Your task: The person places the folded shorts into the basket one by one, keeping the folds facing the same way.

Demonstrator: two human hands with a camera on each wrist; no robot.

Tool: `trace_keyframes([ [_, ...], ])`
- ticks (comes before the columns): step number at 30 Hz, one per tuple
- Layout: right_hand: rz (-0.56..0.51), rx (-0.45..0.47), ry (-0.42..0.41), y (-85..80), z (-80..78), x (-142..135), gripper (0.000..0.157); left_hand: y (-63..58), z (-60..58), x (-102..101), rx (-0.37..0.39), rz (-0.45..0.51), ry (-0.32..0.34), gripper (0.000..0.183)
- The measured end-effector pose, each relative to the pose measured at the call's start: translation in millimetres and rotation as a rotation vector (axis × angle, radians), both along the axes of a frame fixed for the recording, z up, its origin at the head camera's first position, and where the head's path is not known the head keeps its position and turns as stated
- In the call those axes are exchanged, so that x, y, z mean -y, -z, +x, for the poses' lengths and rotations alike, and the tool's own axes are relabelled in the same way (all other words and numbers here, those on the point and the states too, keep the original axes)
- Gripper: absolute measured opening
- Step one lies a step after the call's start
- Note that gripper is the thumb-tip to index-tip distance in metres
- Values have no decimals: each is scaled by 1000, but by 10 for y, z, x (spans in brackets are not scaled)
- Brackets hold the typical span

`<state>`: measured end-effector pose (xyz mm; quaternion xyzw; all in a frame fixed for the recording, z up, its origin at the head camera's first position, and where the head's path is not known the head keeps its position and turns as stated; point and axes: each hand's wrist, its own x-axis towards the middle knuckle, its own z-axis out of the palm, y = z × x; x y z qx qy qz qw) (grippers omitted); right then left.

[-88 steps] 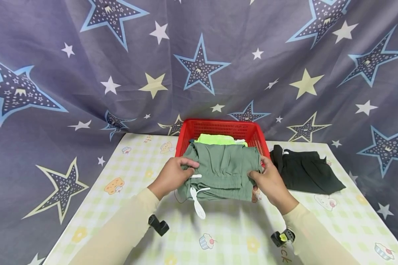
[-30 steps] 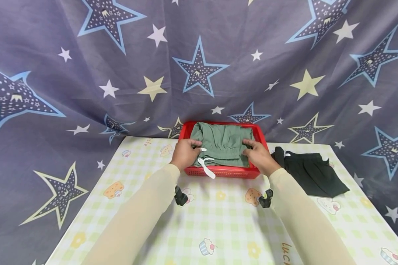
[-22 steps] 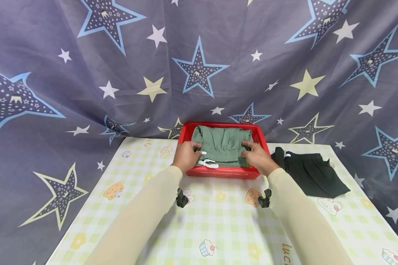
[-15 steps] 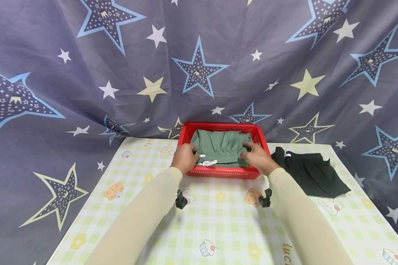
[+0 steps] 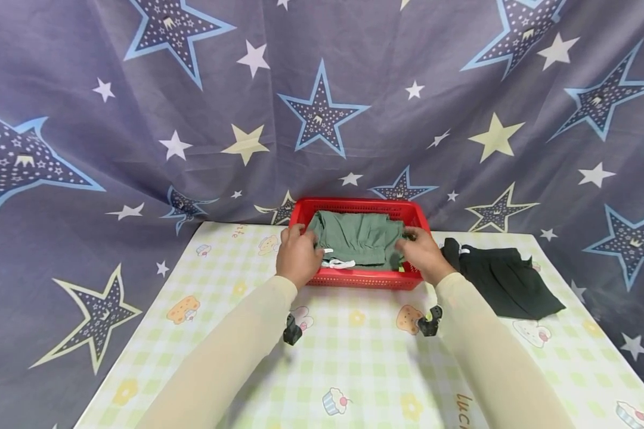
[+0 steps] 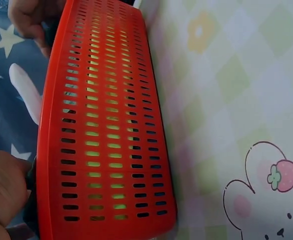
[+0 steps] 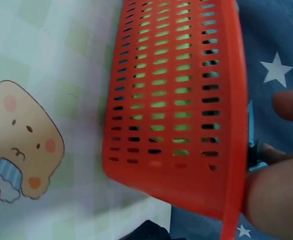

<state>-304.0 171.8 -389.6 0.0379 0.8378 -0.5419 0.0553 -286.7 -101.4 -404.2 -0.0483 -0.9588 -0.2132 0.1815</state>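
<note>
1. Our left hand (image 5: 298,257) sits at the left end of the folded green garment (image 5: 358,239), fingers curled over its edge; whether they pinch cloth or just press it, we can't tell.
2. Right hand (image 5: 423,255) mirrors it at the right end, fingers bent onto the cloth; grip equally unclear.
3. Key relation: garment lies between both hands, long axis running left-right, inside the red basket (image 5: 362,277). Both hands about equally near, each at the near corners.
4. White drawstring (image 5: 337,263) lies on the near-left part of the garment, just beside the left hand.
5. Black garment (image 5: 501,281) lies right of the basket on the checked table (image 5: 354,357), apart from the hands.
6. Hidden: fingertips themselves, basket floor. Wrist views show mostly the slotted basket wall (image 6: 106,135), w/ yellow-green showing thru the slots.
</note>
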Motion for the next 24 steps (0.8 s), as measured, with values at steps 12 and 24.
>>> trace_keyframes([
  [12, 141, -237, 517, -74, 146, -929, 41, 64, 266, 252, -163, 189, 32, 20],
  [24, 604, 2, 282, 532, 395, -1800, 59, 333, 676, 475, -167, 278, -8, 29],
])
